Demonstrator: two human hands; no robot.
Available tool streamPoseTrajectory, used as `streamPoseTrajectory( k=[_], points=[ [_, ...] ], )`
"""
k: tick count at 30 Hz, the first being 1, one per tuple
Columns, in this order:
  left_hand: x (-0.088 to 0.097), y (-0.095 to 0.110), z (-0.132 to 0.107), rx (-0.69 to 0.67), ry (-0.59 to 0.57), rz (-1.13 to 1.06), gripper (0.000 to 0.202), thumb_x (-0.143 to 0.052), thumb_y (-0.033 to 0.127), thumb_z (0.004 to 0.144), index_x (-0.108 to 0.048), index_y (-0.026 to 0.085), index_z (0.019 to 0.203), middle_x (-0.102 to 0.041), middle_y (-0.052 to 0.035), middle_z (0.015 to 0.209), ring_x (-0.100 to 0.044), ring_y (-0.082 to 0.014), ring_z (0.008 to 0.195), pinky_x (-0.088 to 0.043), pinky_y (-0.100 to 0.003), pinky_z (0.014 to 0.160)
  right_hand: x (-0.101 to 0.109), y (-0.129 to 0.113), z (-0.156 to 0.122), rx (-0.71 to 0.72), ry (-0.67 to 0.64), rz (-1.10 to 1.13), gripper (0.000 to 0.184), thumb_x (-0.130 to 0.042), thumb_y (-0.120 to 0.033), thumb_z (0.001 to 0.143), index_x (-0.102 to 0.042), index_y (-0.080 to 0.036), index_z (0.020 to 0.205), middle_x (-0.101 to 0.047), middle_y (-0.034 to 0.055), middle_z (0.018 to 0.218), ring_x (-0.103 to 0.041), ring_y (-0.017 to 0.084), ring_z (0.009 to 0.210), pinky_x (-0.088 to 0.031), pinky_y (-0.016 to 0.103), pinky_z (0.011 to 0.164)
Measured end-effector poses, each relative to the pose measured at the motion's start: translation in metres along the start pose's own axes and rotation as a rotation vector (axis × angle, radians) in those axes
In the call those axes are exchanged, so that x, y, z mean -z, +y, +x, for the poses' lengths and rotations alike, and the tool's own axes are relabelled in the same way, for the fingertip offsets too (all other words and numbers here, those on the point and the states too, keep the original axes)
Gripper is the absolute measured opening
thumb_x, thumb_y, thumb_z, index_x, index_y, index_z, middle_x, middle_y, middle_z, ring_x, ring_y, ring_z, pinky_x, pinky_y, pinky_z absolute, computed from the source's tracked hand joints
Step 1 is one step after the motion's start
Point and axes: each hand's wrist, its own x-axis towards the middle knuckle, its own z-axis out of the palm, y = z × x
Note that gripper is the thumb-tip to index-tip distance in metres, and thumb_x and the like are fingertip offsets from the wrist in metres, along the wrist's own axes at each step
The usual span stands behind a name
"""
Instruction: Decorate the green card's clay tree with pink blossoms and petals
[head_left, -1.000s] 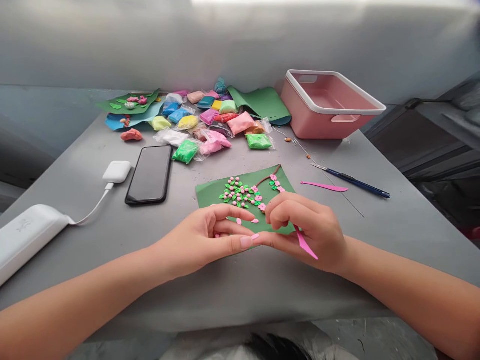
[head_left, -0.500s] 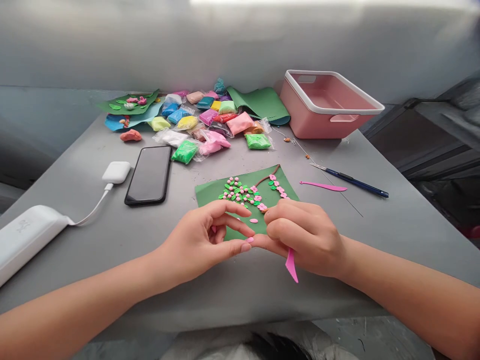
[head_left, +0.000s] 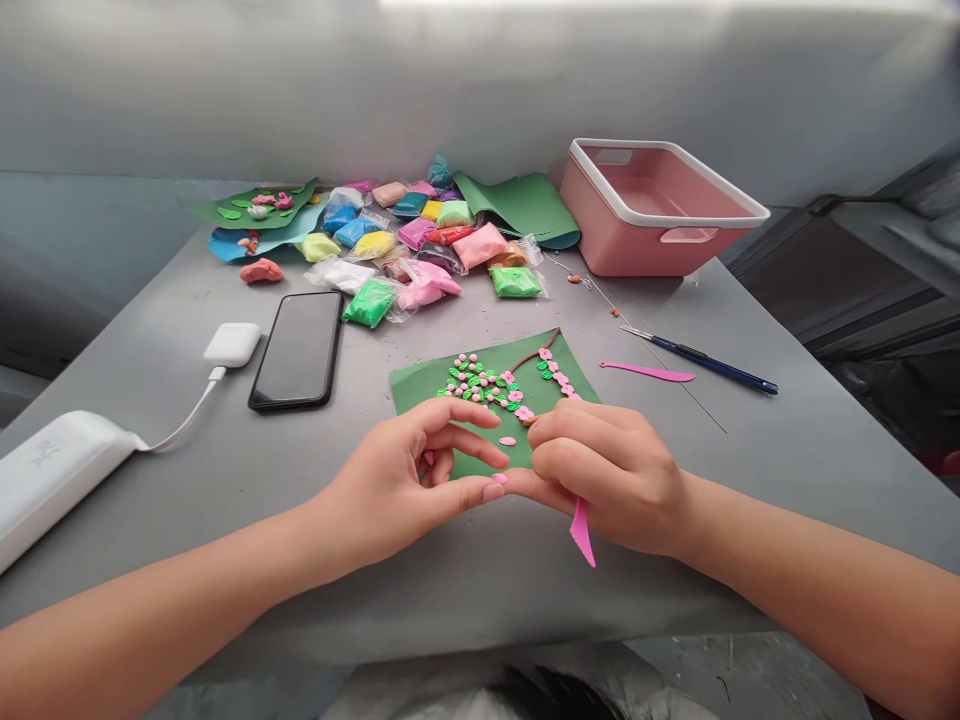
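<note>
Head camera showed the right hand (head_left: 607,475) clamped on a pink tool (head_left: 581,532), blade jutting below the fist; the left hand (head_left: 405,485), fingers loosely apart, touched its fingertips over the green card (head_left: 420,385) near the table's (head_left: 225,470) front edge.

We see a matt green paper sheet (head_left: 420,385) bearing soft, dull clay blossoms (head_left: 480,385), and the pink modelling tool (head_left: 581,530) in our right hand (head_left: 607,470) looks like smooth plastic. The table (head_left: 225,470) is matt grey, faintly speckled. The phone (head_left: 298,350) shows glossy black glass, the pink bin (head_left: 660,245) smooth plastic, the clay packets (head_left: 420,250) crinkly clear film.
</note>
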Motion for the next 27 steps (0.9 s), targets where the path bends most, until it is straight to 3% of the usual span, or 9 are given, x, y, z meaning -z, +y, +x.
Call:
streamPoseTrajectory(
  k=[8,14,20,27],
  points=[
    [0.0,-0.001,0.0,0.003,-0.003,-0.012,0.045,-0.077,0.042,0.079,-0.057,0.022,0.113,-0.075,-0.0035,0.084,-0.047,-0.0096,0.056,-0.036,-0.025,0.051,0.0,-0.001,0.001,-0.001,-0.024,0.011,0.033,-0.065,-0.014,0.092,-0.044,-0.02,0.067,-0.053,-0.0001,0.064,-0.042,0.011,0.056,-0.037,0.024,0.05],
    [0.004,0.005,0.004,0.094,-0.013,-0.172,0.054,-0.085,0.039,0.071,-0.055,0.022,0.113,-0.071,-0.0003,0.082,-0.056,-0.0117,0.065,-0.036,-0.024,0.052,-0.001,0.0,-0.002,0.02,-0.017,0.039,0.008,-0.065,-0.01,0.091,-0.06,-0.016,0.089,-0.061,0.002,0.073,-0.052,0.011,0.061,-0.045,0.025,0.054],
    [0.007,0.012,0.006,0.166,-0.021,-0.305,0.054,-0.088,0.03,0.068,-0.055,0.019,0.109,-0.07,0.0034,0.075,-0.056,-0.0083,0.064,-0.04,-0.021,0.057,0.001,0.0,-0.002,0.051,0.002,0.063,0.019,-0.059,-0.001,0.091,-0.067,-0.013,0.104,-0.07,0.0062,0.084,-0.063,0.012,0.071,-0.054,0.026,0.064],
    [0.008,0.009,0.006,0.213,-0.088,-0.383,0.046,-0.084,0.023,0.073,-0.056,0.019,0.109,-0.073,0.003,0.076,-0.06,-0.0075,0.066,-0.046,-0.021,0.063,0.002,0.0,-0.002,0.069,0.01,0.074,0.013,-0.063,-0.004,0.091,-0.068,-0.012,0.1,-0.07,0.0075,0.083,-0.065,0.013,0.07,-0.058,0.028,0.064]
  ],
)
